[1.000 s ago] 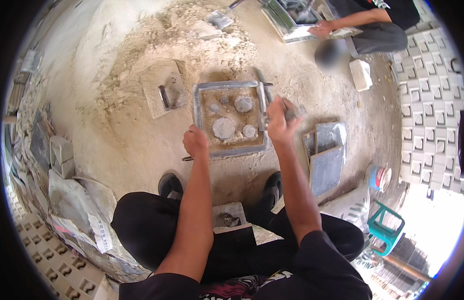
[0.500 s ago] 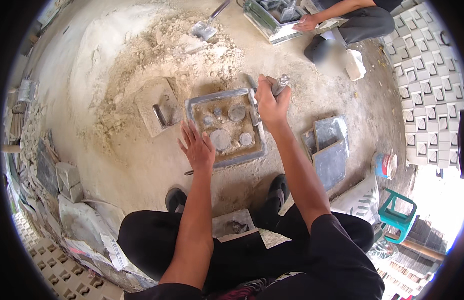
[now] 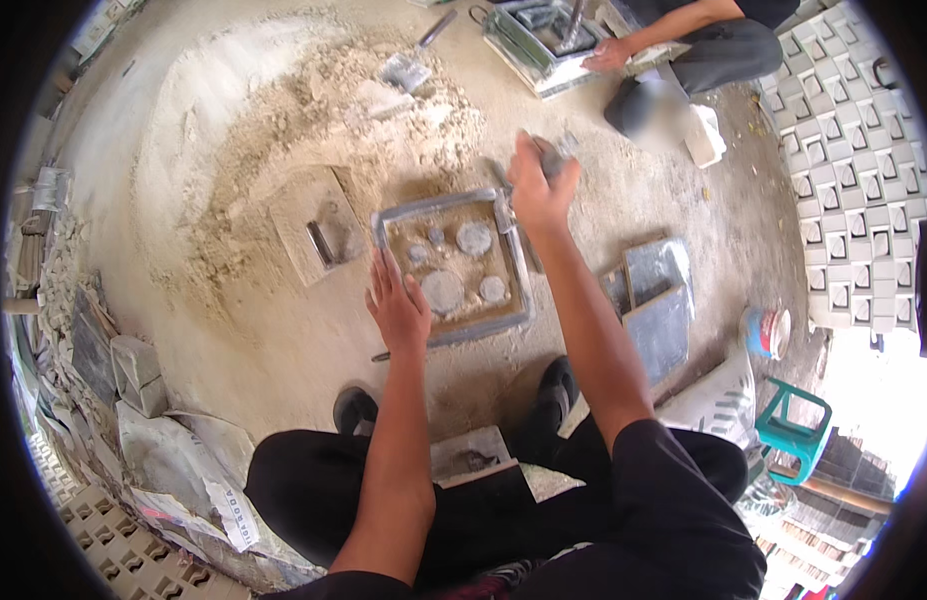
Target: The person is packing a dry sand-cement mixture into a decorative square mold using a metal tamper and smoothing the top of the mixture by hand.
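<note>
A square grey metal mould frame lies on the floor, filled level with sandy mix. Several round grey discs, such as the large disc, sit in the mix. My left hand rests on the frame's left edge, fingers stretched out and holding nothing. Above the frame's far right corner, my right hand is wrapped round a short grey metal tool. Motion blurs its upper end, and my fist hides the rest, so I cannot tell its kind.
Beyond the frame spreads a heap of sandy mix with a trowel on it. A handled board lies left, dark plates right. At far right, a co-worker's hand touches another mould. Patterned blocks are stacked beyond.
My right hand has risen slightly, away from the frame's right side, with the tool still in it. My left hand has closed its fingers together a little along the frame's edge.
</note>
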A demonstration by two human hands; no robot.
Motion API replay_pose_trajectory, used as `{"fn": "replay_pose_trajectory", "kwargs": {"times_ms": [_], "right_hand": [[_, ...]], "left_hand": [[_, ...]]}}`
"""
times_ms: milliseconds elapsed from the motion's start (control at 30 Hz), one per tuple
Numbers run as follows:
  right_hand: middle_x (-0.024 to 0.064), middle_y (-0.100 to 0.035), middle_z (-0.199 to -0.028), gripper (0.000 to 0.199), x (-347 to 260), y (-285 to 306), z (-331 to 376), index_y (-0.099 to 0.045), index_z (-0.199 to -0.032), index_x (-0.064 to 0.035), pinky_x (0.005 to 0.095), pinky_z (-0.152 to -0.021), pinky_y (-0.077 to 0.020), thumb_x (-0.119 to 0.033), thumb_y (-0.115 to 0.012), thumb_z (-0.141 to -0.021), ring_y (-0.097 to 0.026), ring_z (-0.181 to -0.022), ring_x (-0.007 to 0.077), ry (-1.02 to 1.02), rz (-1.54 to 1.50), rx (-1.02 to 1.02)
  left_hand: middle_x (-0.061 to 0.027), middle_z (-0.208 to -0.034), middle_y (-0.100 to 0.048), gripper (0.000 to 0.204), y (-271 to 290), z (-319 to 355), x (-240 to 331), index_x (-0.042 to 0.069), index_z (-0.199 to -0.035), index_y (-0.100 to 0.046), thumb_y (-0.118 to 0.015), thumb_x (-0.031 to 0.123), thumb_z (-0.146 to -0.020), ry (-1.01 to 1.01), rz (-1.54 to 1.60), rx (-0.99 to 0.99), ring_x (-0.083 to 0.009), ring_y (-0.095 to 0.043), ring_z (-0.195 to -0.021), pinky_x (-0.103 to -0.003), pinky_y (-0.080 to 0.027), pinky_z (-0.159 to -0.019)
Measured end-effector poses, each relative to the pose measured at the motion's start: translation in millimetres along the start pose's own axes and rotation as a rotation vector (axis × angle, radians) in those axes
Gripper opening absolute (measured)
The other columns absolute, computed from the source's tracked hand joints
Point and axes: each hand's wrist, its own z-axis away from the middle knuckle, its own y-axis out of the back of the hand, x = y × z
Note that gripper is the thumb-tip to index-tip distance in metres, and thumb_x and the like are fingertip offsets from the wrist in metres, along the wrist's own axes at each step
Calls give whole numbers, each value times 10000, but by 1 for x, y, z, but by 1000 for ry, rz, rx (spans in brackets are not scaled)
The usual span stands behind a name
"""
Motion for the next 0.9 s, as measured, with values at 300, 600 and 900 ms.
{"fn": "replay_pose_trajectory", "kwargs": {"times_ms": [300,600,900], "right_hand": [[-19,-390,-497,416,17,-2,-18,-447,-541,-31,321,-453,-288,-190,-606,-891,-362,-501,68,-7,115,6],[-17,-420,-510,375,-6,-9,-10,-479,-574,-32,323,-462,-310,-183,-608,-892,-370,-505,75,-137,45,-111],[-10,-411,-518,379,5,13,17,-468,-588,5,311,-470,-297,-162,-577,-910,-377,-530,63,8,146,-30]], "left_hand": [[-112,-1561,-260,536,-1,0,5,109,-1511,-243,-317,289,-1011,-24,-20,21,-306,-299,-1409,-531,-255,-1092],[-70,-1571,-247,556,0,3,1,134,-1517,-239,-369,272,-995,1,-24,21,-276,-324,-1398,-532,-257,-1097],[-59,-1577,-236,579,-5,2,-2,148,-1529,-201,-369,283,-991,18,-34,6,-268,-324,-1399,-543,-240,-1101]]}}
